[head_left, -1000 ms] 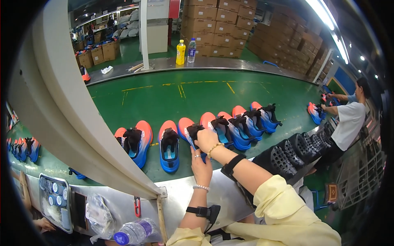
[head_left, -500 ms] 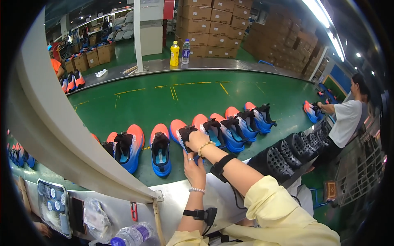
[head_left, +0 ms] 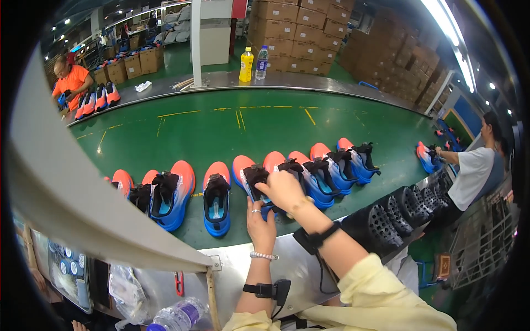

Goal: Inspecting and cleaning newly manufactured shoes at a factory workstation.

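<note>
A coral-and-blue sneaker with a black collar stands toe-away on the green belt, in front of me. My left hand, fingers closed, holds it low at the heel end. Bent over its opening is my right hand, with the thumb against the black collar; its other fingertips are hidden. Just left of it sits another sneaker, its blue insole showing. More sneakers of the same kind line up close on the right, and a further group stands to the left.
A white post curves across the left side. Black perforated clogs line the near right edge. On the metal ledge lie a clear bottle and a red tool. Two people work beside the belt, in an orange shirt and a white shirt.
My right hand has shifted right across the sneaker's opening, baring more of the black collar. My left hand stays at the heel. The view has swung slightly left, showing the orange-shirted person more fully.
</note>
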The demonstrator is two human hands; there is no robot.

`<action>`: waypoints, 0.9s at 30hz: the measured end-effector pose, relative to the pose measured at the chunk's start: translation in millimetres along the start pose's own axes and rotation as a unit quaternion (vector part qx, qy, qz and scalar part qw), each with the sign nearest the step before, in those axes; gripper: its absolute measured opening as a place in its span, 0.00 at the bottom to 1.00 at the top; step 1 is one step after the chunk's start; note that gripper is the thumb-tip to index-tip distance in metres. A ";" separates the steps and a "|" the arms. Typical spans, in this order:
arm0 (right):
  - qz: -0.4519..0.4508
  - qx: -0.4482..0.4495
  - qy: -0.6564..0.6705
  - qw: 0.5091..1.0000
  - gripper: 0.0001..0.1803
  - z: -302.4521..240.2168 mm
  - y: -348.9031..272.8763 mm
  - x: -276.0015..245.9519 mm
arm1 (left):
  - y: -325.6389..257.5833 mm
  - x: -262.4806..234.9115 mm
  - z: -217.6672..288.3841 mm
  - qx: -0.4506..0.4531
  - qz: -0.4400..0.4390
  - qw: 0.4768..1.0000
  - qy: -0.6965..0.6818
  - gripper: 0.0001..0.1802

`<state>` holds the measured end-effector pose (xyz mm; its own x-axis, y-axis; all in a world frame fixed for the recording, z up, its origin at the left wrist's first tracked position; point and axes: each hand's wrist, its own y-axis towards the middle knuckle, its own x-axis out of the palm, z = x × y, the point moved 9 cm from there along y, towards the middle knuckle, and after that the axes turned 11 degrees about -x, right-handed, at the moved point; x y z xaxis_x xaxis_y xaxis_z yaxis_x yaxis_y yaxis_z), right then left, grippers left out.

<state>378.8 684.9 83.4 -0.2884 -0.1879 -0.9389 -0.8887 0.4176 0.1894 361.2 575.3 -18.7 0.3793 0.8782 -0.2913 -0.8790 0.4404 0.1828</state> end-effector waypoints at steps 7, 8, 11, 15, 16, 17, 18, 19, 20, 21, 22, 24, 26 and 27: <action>-0.112 0.084 0.660 0.738 0.27 -3.0 -130.1 -24.6 | -1.6 -11.2 13.1 0.005 0.033 0.999 -0.011 0.13; -0.064 0.139 0.578 0.801 0.28 18.6 -139.5 -11.5 | -2.8 -11.2 9.7 0.012 0.030 0.999 -0.004 0.13; -0.057 0.143 0.433 0.888 0.28 27.1 -176.8 -17.3 | 3.1 -22.8 12.4 0.009 0.026 0.999 -0.019 0.12; -0.131 0.102 0.439 0.883 0.27 15.0 -218.3 -32.1 | 42.1 -43.2 23.2 -0.054 0.070 0.996 0.032 0.29; -0.116 0.098 0.417 0.896 0.26 15.3 -223.6 -41.8 | 55.8 -41.9 19.6 -0.037 0.071 0.996 0.034 0.33; -0.111 0.098 0.419 0.896 0.26 17.5 -231.3 -48.5 | 66.5 -29.2 19.7 -0.048 0.038 0.996 0.060 0.35; -0.099 0.102 0.420 0.896 0.25 20.8 -239.2 -54.4 | 69.5 -19.7 22.8 -0.044 0.037 0.996 0.062 0.35; -0.088 0.102 0.422 0.897 0.24 21.3 -246.3 -60.8 | 70.6 -9.6 20.1 -0.084 0.010 0.993 0.084 0.36; -0.086 0.097 0.424 0.896 0.24 19.2 -251.5 -63.6 | 71.9 0.4 13.3 -0.123 -0.016 0.987 0.105 0.37; -0.087 0.092 0.433 0.893 0.23 16.2 -257.3 -63.8 | 72.2 1.3 11.7 -0.074 0.037 0.989 0.123 0.38; -0.086 0.092 0.440 0.889 0.23 16.2 -263.7 -63.0 | 71.7 5.2 15.3 -0.071 0.038 0.989 0.124 0.38; -0.096 0.086 0.438 0.890 0.23 12.8 -274.0 -56.5 | 70.1 2.0 17.0 -0.091 0.080 0.982 0.146 0.38; -0.127 0.080 0.447 0.882 0.24 7.2 -286.0 -45.9 | 68.3 5.4 25.4 -0.117 0.067 0.980 0.144 0.35; -0.128 0.063 0.445 0.884 0.26 5.9 -289.4 -41.7 | 71.5 8.6 22.9 -0.110 0.072 0.980 0.148 0.35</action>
<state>650.1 577.1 66.1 -0.2989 -0.8923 -0.3383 -0.9350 0.3447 -0.0830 308.2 618.6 13.3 0.1748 0.8215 -0.5427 -0.9706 0.2365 0.0454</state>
